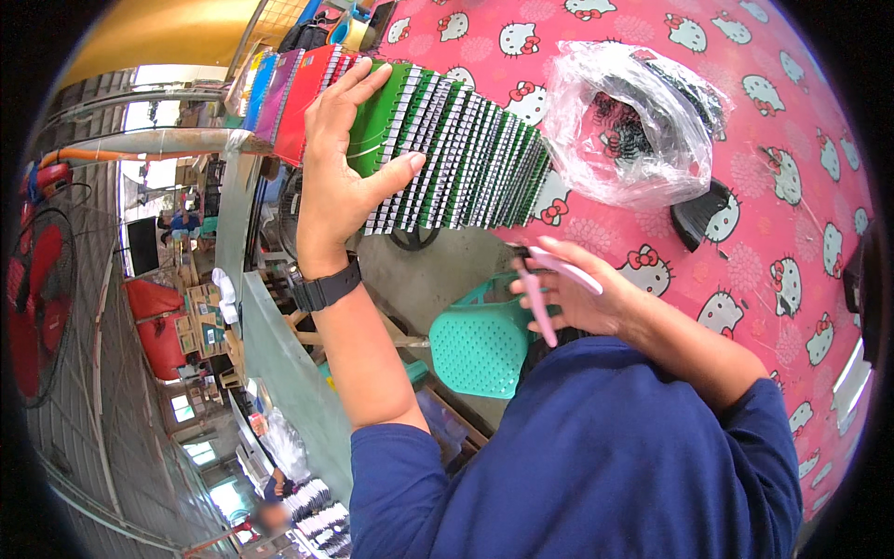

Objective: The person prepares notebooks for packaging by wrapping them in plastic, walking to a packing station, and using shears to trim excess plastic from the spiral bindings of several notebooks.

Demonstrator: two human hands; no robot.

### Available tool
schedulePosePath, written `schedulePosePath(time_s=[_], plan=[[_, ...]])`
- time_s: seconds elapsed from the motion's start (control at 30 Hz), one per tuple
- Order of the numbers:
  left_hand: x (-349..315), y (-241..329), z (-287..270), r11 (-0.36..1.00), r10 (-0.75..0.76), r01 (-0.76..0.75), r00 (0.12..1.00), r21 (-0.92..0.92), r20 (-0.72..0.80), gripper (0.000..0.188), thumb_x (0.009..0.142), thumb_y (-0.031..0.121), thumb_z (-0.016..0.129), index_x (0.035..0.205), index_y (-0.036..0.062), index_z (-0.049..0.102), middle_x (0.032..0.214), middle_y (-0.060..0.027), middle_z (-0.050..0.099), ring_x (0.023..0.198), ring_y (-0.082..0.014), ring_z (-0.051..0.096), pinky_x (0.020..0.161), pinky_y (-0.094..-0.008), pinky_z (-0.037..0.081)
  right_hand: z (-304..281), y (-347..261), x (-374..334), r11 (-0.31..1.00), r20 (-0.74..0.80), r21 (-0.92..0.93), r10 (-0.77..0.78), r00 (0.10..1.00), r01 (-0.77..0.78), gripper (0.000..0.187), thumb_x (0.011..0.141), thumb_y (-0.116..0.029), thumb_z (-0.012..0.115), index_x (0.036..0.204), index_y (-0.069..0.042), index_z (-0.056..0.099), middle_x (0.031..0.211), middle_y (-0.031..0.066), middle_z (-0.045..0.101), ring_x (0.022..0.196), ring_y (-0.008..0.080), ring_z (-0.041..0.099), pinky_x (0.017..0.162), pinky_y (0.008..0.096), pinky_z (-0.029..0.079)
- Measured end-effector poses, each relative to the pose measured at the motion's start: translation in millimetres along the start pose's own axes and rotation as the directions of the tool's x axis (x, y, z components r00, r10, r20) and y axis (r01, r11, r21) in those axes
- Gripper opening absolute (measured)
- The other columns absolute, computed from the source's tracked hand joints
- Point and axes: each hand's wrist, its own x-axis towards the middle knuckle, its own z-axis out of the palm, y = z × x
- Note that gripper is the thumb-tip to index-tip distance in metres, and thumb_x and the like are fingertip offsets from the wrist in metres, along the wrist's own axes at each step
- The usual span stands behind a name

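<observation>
The left hand [340,172] is resting, digits spread, over a row of spiral-bound notebooks [456,149] along the left side of the pink tablecloth [745,270]. The right hand [601,293] is gripping a pink-handled tool [536,306], handles apart; a clear plastic bag [582,172] is lying beyond.

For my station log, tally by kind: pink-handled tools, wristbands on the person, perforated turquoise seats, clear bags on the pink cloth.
Pink-handled tool: 1
Dark wristband: 1
Perforated turquoise seat: 1
Clear bag: 1
Total: 4
</observation>
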Motion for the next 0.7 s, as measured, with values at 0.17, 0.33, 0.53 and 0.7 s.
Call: schedulePosePath(time_s=[0.17,0.33,0.53,0.7], plan=[[0.4,0.5,3.4,0.999,-0.008,0.008,1.0,-0.037,-0.015,0.071,0.06,0.033,0.074,0.124,0.0094,0.054,0.133,-0.0131,0.047,0.121,-0.0299,0.04,0.103,-0.0419,0.031,-8.4,19.6,-6.9,0.993,-0.051,-0.066,-0.097,0.994,0.094,0.065,0.085,-0.041,0.055,0.139,-0.015,0.028,0.116,0.0052,0.048,0.099,0.0206,0.047,0.089,0.0471,0.039],[-0.5,-1.3,1.5,1.0,0.026,-0.026,1.0,-0.002,-0.007,0.071,0.062,0.034,0.073,0.125,0.0088,0.053,0.133,-0.0124,0.046,0.122,-0.0296,0.039,0.103,-0.0418,0.03,26.8,-19.9,2.1,-0.544,0.714,-0.7,-0.507,0.483,0.463,0.059,0.073,-0.019,0.068,0.128,-0.008,0.048,0.117,0.0114,0.051,0.095,0.0281,0.05,0.08,0.0363,0.042],[0.8,1.2,0.0,1.0,0.009,-0.009,1.0,-0.008,0.001,0.071,0.061,0.032,0.073,0.125,0.0092,0.052,0.133,-0.0122,0.046,0.122,-0.0297,0.039,0.104,-0.0419,0.03,27.6,-43.0,19.2,-0.773,0.812,-0.57,-0.478,0.336,0.279,0.056,0.067,-0.014,0.07,0.122,-0.015,0.054,0.112,0.006,0.054,0.09,0.0228,0.052,0.078,0.0376,0.039],[0.5,1.2,1.7,1.0,0.02,-0.02,1.0,-0.01,0.0,0.071,0.061,0.031,0.073,0.125,0.0097,0.052,0.133,-0.0121,0.046,0.122,-0.0296,0.039,0.104,-0.0419,0.03,23.5,-46.1,22.1,-0.829,0.848,-0.51,-0.44,0.295,0.229,0.053,0.067,-0.014,0.07,0.118,-0.018,0.057,0.109,0.0042,0.056,0.087,0.0226,0.053,0.075,0.036,0.04]])
